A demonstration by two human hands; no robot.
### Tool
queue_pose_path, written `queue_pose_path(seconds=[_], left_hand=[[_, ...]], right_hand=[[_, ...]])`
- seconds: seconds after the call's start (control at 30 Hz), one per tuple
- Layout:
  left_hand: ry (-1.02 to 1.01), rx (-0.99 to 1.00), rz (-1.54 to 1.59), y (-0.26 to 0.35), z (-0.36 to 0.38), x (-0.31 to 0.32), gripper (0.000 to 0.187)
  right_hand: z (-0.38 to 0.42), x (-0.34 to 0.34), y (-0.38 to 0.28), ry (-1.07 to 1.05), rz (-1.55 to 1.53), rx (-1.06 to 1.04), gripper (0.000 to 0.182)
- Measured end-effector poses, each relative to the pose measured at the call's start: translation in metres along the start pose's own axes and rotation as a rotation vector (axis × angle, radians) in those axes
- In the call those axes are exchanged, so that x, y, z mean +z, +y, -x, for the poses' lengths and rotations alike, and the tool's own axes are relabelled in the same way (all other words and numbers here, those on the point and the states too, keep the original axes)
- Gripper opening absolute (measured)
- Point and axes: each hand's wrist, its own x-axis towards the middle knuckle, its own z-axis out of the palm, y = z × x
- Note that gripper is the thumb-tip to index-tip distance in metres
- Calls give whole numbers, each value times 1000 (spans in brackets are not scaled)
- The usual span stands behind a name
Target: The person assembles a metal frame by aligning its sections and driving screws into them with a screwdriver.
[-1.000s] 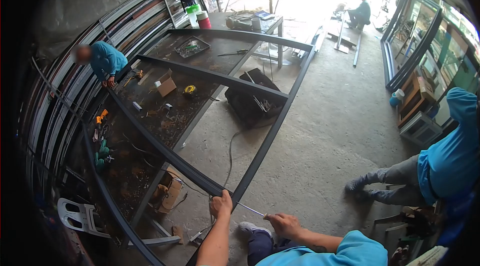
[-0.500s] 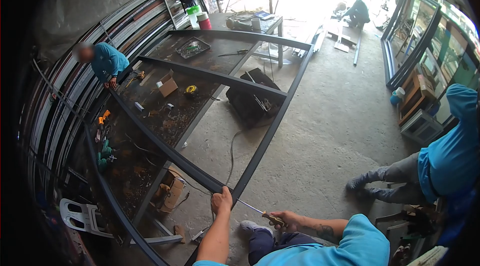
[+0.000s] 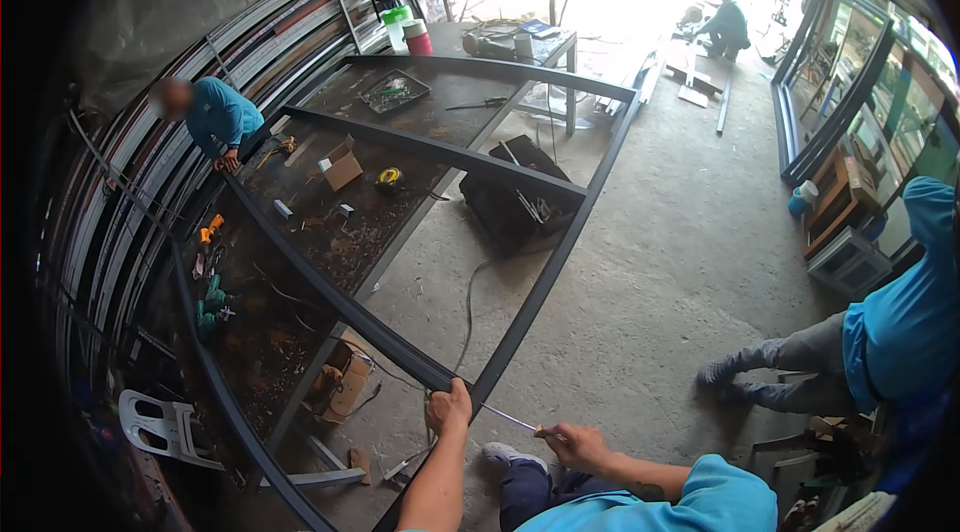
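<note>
My left hand [image 3: 450, 408] is closed around the near joint of a large dark metal frame [image 3: 545, 277], where a crossbar meets the long outer bar. In my right hand [image 3: 580, 447] is a screwdriver [image 3: 512, 419], its yellowish handle mostly covered by my fingers. The thin shaft points left to the outer side of the bar, just beside my left hand. Whether its tip sits in a screw is too small to tell. The frame lies across a dark, littered worktable [image 3: 330, 222] and juts out past its edge toward me.
A co-worker [image 3: 222, 120] leans over the frame's far left end. Another person [image 3: 895, 332] is at the right, and a third [image 3: 728, 24] crouches far back. On the table lie a tape measure [image 3: 389, 178], a cardboard box [image 3: 341, 168] and a green drill [image 3: 212, 307]. A white plastic chair [image 3: 165, 427] stands lower left.
My right hand has shifted its grip on the screwdriver, turning over and covering more of the handle. My left hand stays on the frame joint. The view has moved slightly.
</note>
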Motion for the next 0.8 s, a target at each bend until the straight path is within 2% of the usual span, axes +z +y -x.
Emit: queue_pose_path(seconds=[0.03, 0.17, 0.23, 0.27, 0.3, 0.37, 0.4, 0.5, 0.57, 0.6, 0.67, 0.7, 0.77, 0.8], left_hand=[[6, 5, -2, -1, -1, 2, 65], [2, 12, 8, -1, 1, 0, 65], [1, 7, 11, 2, 5, -3, 65], [3, 1, 11, 2, 6, -4, 65], [8, 4, 11, 1, 3, -2, 65], [0, 2, -5, -3, -1, 2, 65], [2, 4, -7, -5, -3, 3, 65], [-11, 2, 1, -2, 1, 1, 65], [1, 1, 24, -1, 3, -1, 65], [-2, 6, 29, -1, 3, -2, 65], [-5, 8, 25, -5, -4, 5, 65], [-5, 10, 18, -7, -7, 7, 65], [4, 12, 13, -6, -7, 8, 64], [10, 14, 6, -7, -7, 8, 64]], right_hand=[[1, 1, 0, -77, -79, 82, 18], [-5, -3, 8, -136, -304, 215, 15], [-11, 0, 23, -452, -1097, 710, 17], [-10, 5, 30, -538, -1331, 846, 25], [-11, 8, 37, -537, -1334, 840, 25], [-12, 9, 41, -780, -1640, 1027, 30], [-12, 9, 43, -779, -1643, 1025, 30], [-14, -2, 37, -796, -1595, 1031, 35], [-17, -6, 30, -690, -1371, 929, 34], [-14, -7, 24, -688, -1369, 931, 34], [-12, -19, 0, -375, -881, 598, 29], [-9, -13, 4, -376, -881, 598, 29], [-6, -10, -4, 182, 13, -160, 25], [-4, -9, -9, 141, 63, -53, 14]])
